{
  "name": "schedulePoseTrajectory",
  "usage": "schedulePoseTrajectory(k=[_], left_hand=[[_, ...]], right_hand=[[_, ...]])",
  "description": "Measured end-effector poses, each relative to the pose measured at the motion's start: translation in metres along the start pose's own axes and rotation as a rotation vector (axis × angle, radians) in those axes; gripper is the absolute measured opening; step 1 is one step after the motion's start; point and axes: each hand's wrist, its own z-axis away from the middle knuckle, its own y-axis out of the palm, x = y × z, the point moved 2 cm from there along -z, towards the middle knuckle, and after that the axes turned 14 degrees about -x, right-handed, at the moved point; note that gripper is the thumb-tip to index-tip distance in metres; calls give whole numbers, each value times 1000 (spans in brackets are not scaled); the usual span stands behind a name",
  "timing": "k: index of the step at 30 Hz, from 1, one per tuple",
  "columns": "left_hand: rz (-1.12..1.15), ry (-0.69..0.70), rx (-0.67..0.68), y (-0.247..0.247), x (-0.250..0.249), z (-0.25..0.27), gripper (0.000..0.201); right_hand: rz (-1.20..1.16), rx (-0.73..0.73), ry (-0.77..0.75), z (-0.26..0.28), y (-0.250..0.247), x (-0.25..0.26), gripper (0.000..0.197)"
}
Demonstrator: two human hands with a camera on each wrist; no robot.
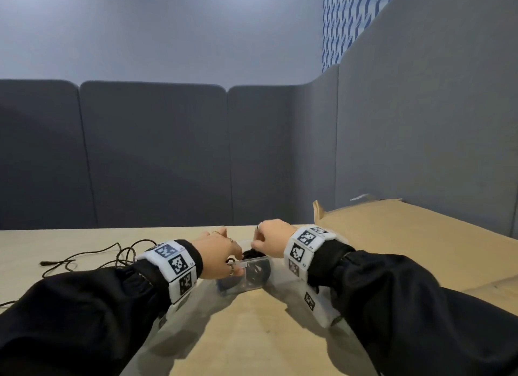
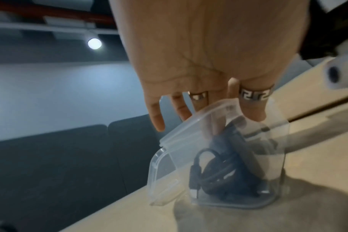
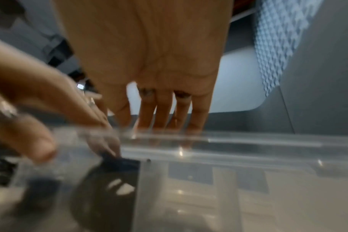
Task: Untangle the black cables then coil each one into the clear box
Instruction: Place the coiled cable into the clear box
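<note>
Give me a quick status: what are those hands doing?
Left hand fingers inside clear box, pressing coiled cable. Right hand at the rim. Another cable loose on table, left.

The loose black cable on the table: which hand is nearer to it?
Left. The left hand is at the clear box, with the loose black cable lying off to its left. The right hand is over the box's far side.
</note>
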Motion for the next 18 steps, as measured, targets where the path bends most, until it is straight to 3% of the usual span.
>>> schedulePoseTrajectory(k=[2, 4, 11, 16, 18], left_hand=[[104, -39, -22, 1, 3, 0, 40], [163, -46, -33, 3, 4, 0, 40], [-80, 57, -36, 6, 3, 1, 44], [-286, 31, 14, 6, -8, 4, 42], [-233, -7, 52, 2, -5, 9, 49]], right_hand=[[2, 167, -29, 13, -9, 1, 33], [20, 243, -72, 20, -16, 0, 30], [35, 223, -39, 19, -4, 5, 26], [33, 227, -31, 19, -4, 7, 26], [80, 221, -16, 19, -5, 11, 27]])
